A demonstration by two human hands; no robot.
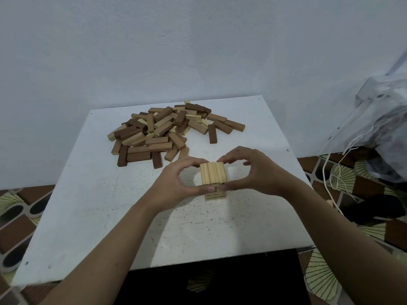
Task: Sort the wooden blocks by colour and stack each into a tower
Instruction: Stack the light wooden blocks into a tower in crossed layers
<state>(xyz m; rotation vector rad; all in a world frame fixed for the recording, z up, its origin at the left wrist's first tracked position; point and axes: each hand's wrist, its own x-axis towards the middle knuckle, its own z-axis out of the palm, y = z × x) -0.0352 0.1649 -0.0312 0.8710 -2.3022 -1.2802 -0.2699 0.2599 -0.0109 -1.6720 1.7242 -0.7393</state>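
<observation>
A short tower of pale wooden blocks stands near the middle of the white table, three blocks side by side on top. My left hand curls round its left side, thumb at the front and fingers at the far edge. My right hand mirrors it on the right side, thumb and fingertips pinching the top layer. Behind the tower, toward the wall, lies a loose heap of mixed blocks in dark brown, mid brown and pale wood.
The wall rises right behind the table's far edge. A clear plastic bag with white strings sits on the patterned floor at the right. A single dark block lies apart at the heap's right side.
</observation>
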